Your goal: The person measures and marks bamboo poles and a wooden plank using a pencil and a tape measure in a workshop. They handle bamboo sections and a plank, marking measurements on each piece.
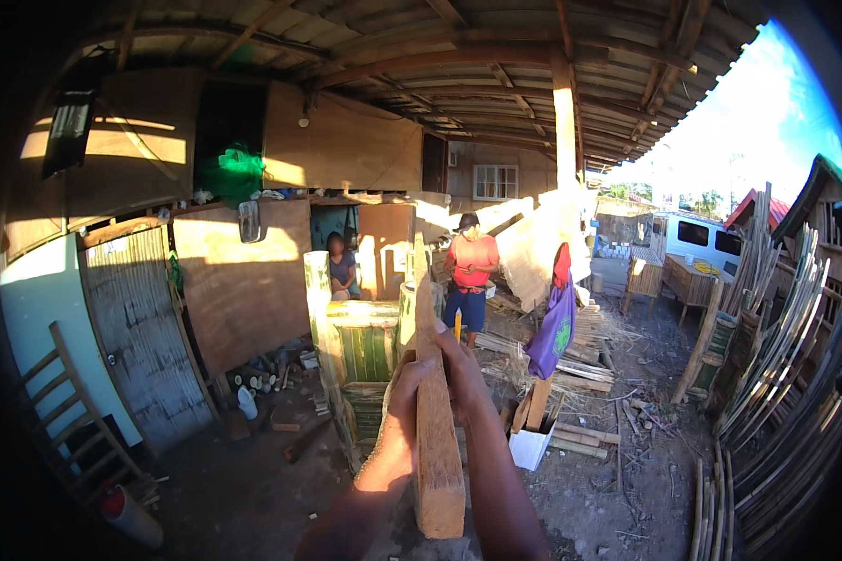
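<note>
A long, rough wooden beam (440, 467) points away from me, its square near end low in the view. My left hand (406, 397) grips its left side, fingers partly hidden by the wood. On the opposite side, my right hand (460, 366) is closed against the beam. A yellow pencil (457, 324) sticks up by the right fingers and appears to be held in that hand. Just beyond and to the left stands a green and tan bamboo frame (370, 351) with slatted panels, partly covered by the beam and my left hand.
A person in a red shirt (471, 262) stands ahead; another person (341, 266) is by a doorway. A purple bag (554, 327) hangs at a post. Bamboo poles (781, 346) lean at right. Wood scraps (580, 351) litter the ground. A ladder (75, 411) leans at left.
</note>
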The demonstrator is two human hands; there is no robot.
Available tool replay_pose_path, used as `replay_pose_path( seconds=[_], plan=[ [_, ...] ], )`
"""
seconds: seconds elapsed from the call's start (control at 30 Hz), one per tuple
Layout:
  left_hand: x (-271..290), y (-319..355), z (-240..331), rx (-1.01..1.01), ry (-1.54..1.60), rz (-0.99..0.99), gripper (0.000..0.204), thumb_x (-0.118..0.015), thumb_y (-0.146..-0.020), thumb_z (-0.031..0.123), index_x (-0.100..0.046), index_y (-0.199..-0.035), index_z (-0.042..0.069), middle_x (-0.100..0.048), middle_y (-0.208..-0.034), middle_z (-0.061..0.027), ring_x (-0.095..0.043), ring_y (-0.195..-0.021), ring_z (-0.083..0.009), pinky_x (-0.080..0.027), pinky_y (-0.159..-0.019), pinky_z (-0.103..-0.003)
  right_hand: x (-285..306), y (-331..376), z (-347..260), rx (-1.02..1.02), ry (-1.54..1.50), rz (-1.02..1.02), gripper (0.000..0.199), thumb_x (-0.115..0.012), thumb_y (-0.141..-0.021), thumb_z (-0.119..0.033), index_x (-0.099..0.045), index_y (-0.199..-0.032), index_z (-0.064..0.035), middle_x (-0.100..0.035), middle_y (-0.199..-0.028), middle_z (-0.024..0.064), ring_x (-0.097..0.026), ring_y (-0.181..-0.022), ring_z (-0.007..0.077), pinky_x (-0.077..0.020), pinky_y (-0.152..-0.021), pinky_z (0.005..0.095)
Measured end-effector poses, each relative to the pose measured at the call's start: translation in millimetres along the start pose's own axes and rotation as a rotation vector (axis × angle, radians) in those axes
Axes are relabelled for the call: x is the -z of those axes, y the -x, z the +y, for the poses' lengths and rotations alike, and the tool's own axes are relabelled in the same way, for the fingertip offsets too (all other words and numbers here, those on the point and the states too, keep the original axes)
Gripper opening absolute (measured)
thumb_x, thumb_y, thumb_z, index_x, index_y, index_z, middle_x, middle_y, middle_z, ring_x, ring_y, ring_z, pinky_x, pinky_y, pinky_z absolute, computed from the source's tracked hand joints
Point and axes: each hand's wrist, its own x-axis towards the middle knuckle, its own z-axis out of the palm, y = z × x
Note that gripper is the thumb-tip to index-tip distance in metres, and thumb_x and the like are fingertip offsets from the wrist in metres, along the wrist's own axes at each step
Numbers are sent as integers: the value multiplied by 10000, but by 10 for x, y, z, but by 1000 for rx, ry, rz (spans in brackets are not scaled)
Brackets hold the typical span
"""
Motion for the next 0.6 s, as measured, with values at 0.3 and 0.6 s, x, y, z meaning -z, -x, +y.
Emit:
replay_pose_path(
  seconds=[0.3, 0.6],
  plan=[
    [-124, 54, -27, -12, 1, 76, 451, -567, -881, 303, -499, -1275, 94, -558, -1119, -74, -585, -1029, -198, -478, -896, -359, -176, 264, -146, 68, 11, 121, 602, -679, -891, -422, -579, -1273, 33, -642, -958, 72, -630, -777, 147, -493, -646, 268],
    [-169, 69, -14, -14, -33, 31, 515, -579, -863, 341, -497, -1296, 73, -567, -1138, -98, -592, -1054, -209, -480, -921, -358, -181, 263, -160, 51, 28, 164, 477, -665, -886, -396, -625, -1176, -19, -617, -880, 30, -600, -705, 121, -441, -555, 261]
  ],
)
